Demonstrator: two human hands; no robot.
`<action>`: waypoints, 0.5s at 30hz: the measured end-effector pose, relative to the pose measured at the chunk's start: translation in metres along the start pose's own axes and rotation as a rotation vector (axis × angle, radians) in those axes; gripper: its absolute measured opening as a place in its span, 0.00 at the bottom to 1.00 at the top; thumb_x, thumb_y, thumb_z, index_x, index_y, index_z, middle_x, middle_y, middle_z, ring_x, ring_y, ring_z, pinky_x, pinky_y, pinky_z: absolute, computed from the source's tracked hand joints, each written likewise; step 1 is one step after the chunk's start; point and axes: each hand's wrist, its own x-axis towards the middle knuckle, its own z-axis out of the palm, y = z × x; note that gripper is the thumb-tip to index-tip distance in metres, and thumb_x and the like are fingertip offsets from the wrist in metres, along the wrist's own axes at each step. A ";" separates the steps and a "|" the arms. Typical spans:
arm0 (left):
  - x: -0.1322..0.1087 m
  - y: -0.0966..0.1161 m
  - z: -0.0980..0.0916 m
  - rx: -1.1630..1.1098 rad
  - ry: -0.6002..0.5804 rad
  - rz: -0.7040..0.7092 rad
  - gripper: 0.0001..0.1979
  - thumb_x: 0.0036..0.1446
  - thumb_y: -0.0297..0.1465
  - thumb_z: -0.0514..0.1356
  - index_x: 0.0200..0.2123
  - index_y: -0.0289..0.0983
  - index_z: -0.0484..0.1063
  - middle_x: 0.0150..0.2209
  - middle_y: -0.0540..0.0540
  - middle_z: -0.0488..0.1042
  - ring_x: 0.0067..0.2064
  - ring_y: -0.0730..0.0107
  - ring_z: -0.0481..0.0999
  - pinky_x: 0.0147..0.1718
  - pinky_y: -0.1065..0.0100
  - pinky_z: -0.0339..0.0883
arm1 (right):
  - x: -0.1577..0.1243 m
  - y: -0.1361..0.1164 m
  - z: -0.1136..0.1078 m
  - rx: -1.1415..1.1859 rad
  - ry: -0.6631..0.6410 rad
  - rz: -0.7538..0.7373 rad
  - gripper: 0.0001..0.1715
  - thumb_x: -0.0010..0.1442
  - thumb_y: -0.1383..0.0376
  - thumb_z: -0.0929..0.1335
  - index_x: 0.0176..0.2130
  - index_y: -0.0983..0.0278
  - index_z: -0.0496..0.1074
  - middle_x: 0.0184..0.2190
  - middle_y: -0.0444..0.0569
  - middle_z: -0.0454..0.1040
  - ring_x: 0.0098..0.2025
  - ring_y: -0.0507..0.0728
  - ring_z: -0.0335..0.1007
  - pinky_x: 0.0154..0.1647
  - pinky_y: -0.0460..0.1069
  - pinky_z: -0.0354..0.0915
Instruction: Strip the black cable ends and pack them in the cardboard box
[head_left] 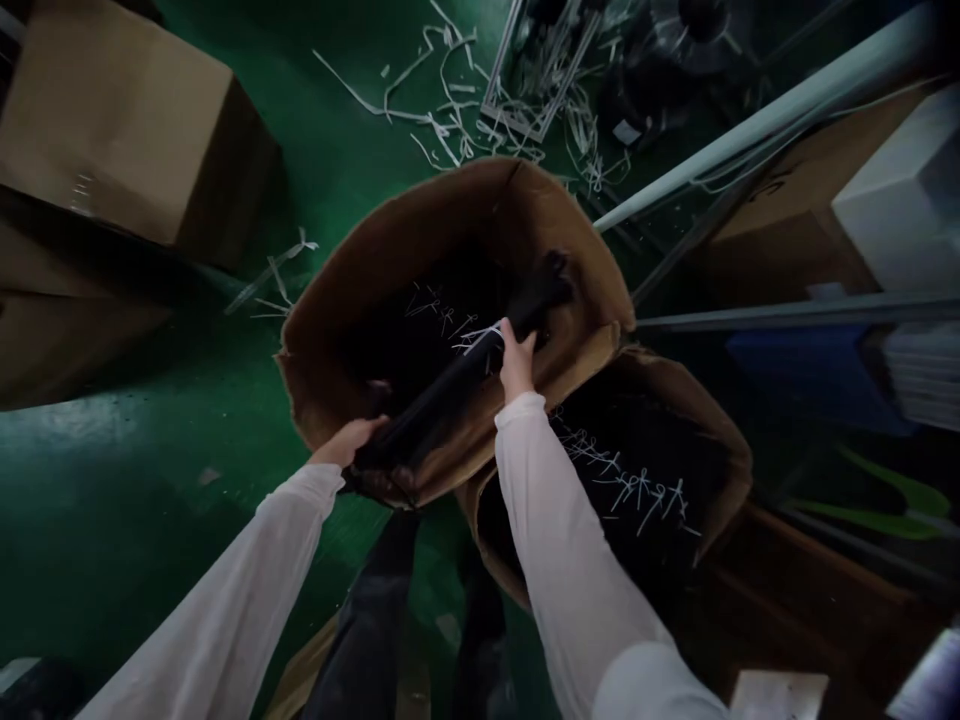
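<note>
Both of my hands grip a long black bundle point(457, 375), perhaps dark plastic, that slants across the mouth of a large brown paper sack point(450, 215). My left hand point(349, 441) holds its lower end near the sack's near rim. My right hand point(517, 358) grips it higher up, over the sack's opening. Inside the sack lie dark items with thin white trimmings point(442, 305) on them. A second brown paper sack point(664, 375) stands against the first on the right, also holding dark material with white trimmings. Its lower part sits beneath my right arm.
White plastic scraps point(442, 100) lie on the green floor point(127, 540) beyond the sacks. A cardboard box point(120, 130) stands at upper left. A pale metal pipe point(750, 140), a white box point(900, 210) and a blue object point(795, 370) are at right.
</note>
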 end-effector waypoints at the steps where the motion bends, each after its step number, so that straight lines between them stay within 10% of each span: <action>1: 0.012 0.001 -0.008 -0.046 0.072 0.016 0.13 0.53 0.38 0.60 0.31 0.31 0.71 0.18 0.49 0.69 0.15 0.74 0.63 0.16 0.72 0.54 | 0.008 0.019 0.001 -0.093 -0.021 0.054 0.52 0.50 0.53 0.70 0.63 0.71 0.47 0.63 0.63 0.53 0.62 0.59 0.55 0.61 0.54 0.58; 5: 0.021 -0.008 -0.035 -0.223 0.206 0.086 0.14 0.64 0.34 0.47 0.37 0.32 0.67 0.23 0.49 0.70 0.14 0.84 0.51 0.15 0.76 0.48 | -0.019 0.072 -0.013 -0.221 -0.230 0.161 0.39 0.54 0.55 0.69 0.59 0.67 0.57 0.62 0.62 0.56 0.62 0.59 0.57 0.60 0.54 0.57; 9: -0.024 -0.030 -0.043 -0.435 0.003 0.211 0.12 0.61 0.35 0.53 0.36 0.31 0.69 0.25 0.50 0.69 0.15 0.87 0.49 0.15 0.78 0.49 | -0.107 0.089 -0.049 -0.155 -0.395 0.231 0.20 0.54 0.57 0.68 0.45 0.63 0.69 0.44 0.54 0.74 0.39 0.57 0.75 0.40 0.54 0.71; 15: -0.124 -0.071 -0.005 -0.351 -0.322 0.165 0.10 0.57 0.37 0.58 0.33 0.35 0.71 0.16 0.57 0.53 0.15 0.87 0.45 0.14 0.78 0.42 | -0.195 0.098 -0.170 -0.076 -0.439 0.154 0.17 0.57 0.57 0.66 0.44 0.61 0.70 0.39 0.49 0.76 0.35 0.54 0.74 0.38 0.50 0.70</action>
